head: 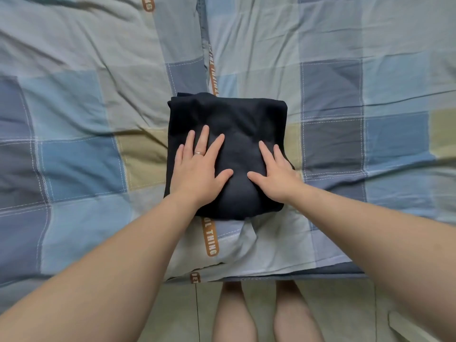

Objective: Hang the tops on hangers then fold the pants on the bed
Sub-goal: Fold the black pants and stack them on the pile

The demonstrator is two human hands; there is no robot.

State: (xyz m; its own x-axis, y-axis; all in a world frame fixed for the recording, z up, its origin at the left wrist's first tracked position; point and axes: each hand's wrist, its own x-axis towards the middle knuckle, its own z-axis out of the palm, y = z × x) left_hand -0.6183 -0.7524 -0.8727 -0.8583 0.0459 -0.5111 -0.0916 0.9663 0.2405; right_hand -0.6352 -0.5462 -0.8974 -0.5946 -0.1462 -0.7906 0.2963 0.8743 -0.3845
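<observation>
Near-square folded pants [229, 114], slightly longer front-to-back, on bed [74, 114]

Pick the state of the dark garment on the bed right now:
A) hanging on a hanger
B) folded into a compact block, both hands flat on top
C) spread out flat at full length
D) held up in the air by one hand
B: the dark pants lie as a compact folded block on the checked bedcover, with the left hand and right hand resting flat on top, fingers straight.
</observation>
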